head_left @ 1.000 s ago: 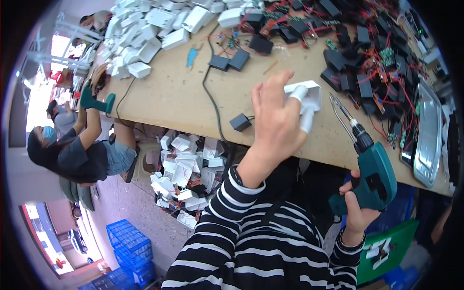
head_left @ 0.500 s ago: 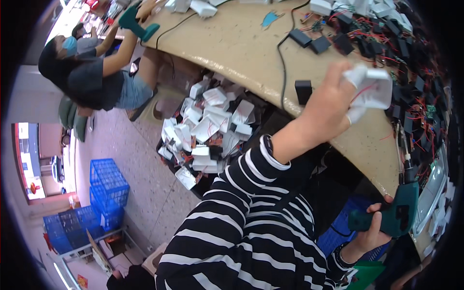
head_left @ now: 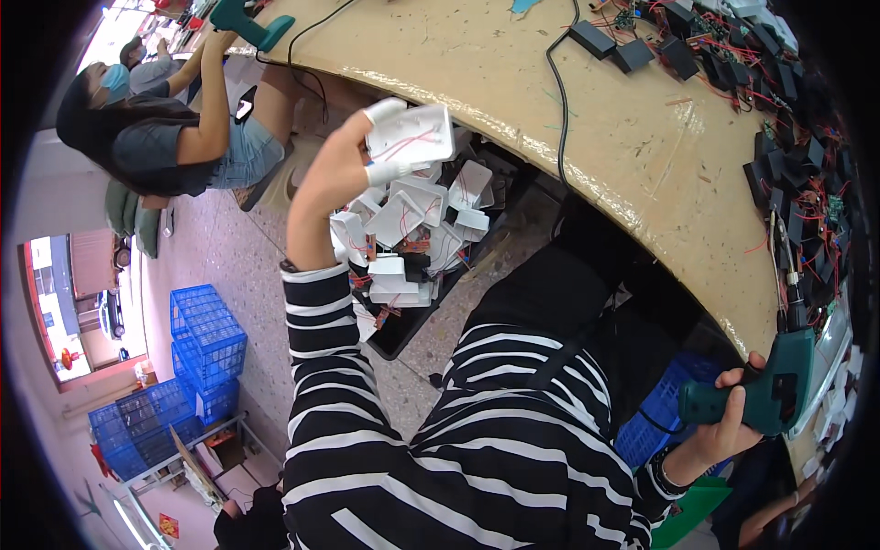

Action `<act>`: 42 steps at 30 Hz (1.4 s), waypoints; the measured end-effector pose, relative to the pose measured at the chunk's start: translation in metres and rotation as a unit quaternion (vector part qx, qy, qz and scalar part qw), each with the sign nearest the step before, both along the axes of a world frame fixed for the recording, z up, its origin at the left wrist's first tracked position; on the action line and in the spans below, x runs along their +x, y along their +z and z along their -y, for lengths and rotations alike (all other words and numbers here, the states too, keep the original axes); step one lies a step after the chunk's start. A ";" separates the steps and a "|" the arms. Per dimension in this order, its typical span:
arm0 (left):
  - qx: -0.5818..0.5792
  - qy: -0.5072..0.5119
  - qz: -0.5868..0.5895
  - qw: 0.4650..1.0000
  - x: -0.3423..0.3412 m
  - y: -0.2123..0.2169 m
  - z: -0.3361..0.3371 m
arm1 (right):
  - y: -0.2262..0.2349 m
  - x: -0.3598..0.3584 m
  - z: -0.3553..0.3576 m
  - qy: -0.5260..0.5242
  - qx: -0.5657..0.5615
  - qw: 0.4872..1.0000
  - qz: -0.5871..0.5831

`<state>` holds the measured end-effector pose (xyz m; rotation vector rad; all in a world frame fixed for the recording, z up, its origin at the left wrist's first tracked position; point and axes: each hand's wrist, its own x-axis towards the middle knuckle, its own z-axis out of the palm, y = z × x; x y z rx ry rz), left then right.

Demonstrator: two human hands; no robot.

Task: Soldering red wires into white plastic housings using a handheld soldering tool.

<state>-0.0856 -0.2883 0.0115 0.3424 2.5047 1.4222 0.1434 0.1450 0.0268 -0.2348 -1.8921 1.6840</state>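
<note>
My left hand (head_left: 335,174), with white finger covers on its fingertips, grips a white plastic casing (head_left: 423,137) with thin red wires inside. It hangs past the table's edge, over a heap of similar white casings (head_left: 396,220) in a dark bin (head_left: 408,335). Lower right, my right hand (head_left: 724,431) is wrapped around the handle of a green electric screwdriver (head_left: 790,380). Its tip points away from me, toward the far side of the table.
Small black boxes (head_left: 632,53) with red wires and circuit boards crowd the tan table's (head_left: 642,174) right side. A black cable (head_left: 561,101) crosses it. A masked person (head_left: 174,137) sits at left, holding another green tool (head_left: 252,27). Blue crates (head_left: 206,335) stand on the floor.
My left hand has swung left from above the table to over the bin, still with the white casing. The black box near the table edge no longer shows there. My right hand keeps the screwdriver.
</note>
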 end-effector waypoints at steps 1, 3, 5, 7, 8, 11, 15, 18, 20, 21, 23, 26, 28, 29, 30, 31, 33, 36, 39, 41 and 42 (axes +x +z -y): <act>-0.058 0.003 -0.041 0.997 0.006 -0.004 0.006 | 0.009 0.009 0.002 0.002 0.004 1.000 -0.015; -0.109 0.006 -0.088 0.990 -0.002 -0.058 0.035 | 0.009 0.000 0.007 0.011 0.000 1.000 -0.021; -0.222 -0.025 -0.085 0.971 0.000 -0.073 0.032 | 0.008 -0.004 0.008 0.005 0.005 1.000 -0.005; -0.231 -0.029 -0.104 0.967 -0.001 -0.076 0.026 | 0.010 -0.004 0.010 0.001 0.008 1.000 -0.013; -0.234 -0.012 -0.106 0.966 -0.003 -0.075 0.026 | 0.011 -0.004 0.009 0.008 0.007 1.000 -0.012; -0.257 -0.010 -0.094 0.962 -0.004 -0.054 0.018 | 0.011 0.001 0.005 -0.003 0.002 1.000 -0.020; -0.166 -0.032 0.009 0.986 -0.007 0.003 0.003 | 0.008 0.004 -0.003 -0.003 -0.023 1.000 -0.021; 0.027 -0.039 0.098 0.994 -0.027 0.043 -0.026 | 0.003 0.003 -0.009 -0.015 -0.042 0.999 -0.023; -0.092 -0.053 -0.063 0.992 -0.065 0.053 -0.058 | 0.001 0.001 -0.013 -0.017 -0.053 0.998 -0.025; -0.092 -0.044 -0.106 0.989 -0.088 0.050 -0.074 | 0.001 0.000 -0.015 -0.015 -0.067 0.997 -0.026; -0.067 -0.040 -0.213 0.974 -0.146 0.036 -0.101 | 0.002 -0.003 -0.014 -0.022 -0.074 0.997 -0.026; -0.176 0.018 -0.324 0.929 -0.216 0.041 -0.154 | 0.004 -0.004 -0.012 -0.031 -0.087 0.996 -0.021; -0.209 0.016 -0.397 0.893 -0.253 0.044 -0.170 | 0.007 -0.003 -0.015 -0.027 -0.097 0.995 -0.021; -0.230 0.002 -0.461 0.857 -0.269 0.038 -0.194 | 0.006 -0.003 -0.016 -0.037 -0.090 0.995 -0.014; -0.216 -0.011 -0.461 0.860 -0.281 0.031 -0.214 | 0.005 -0.003 -0.017 -0.046 -0.084 0.995 -0.007; -0.280 0.011 -0.427 0.860 -0.292 0.022 -0.234 | 0.005 -0.003 -0.019 -0.064 -0.077 0.995 -0.003; -0.380 0.037 -0.332 0.862 -0.310 -0.002 -0.274 | 0.002 -0.004 -0.022 -0.085 -0.090 0.992 0.016; -0.472 0.056 -0.338 0.812 -0.300 0.035 -0.228 | 0.005 -0.010 -0.022 -0.053 -0.133 0.990 -0.008; -0.446 0.042 -0.338 0.828 -0.278 0.052 -0.214 | 0.003 -0.009 -0.026 -0.027 -0.139 0.990 -0.016; -0.391 0.025 -0.390 0.833 -0.259 0.065 -0.192 | 0.001 -0.009 -0.030 -0.021 -0.143 0.989 -0.015; -0.368 0.000 -0.415 0.832 -0.247 0.069 -0.182 | 0.000 -0.008 -0.032 -0.013 -0.141 0.990 -0.018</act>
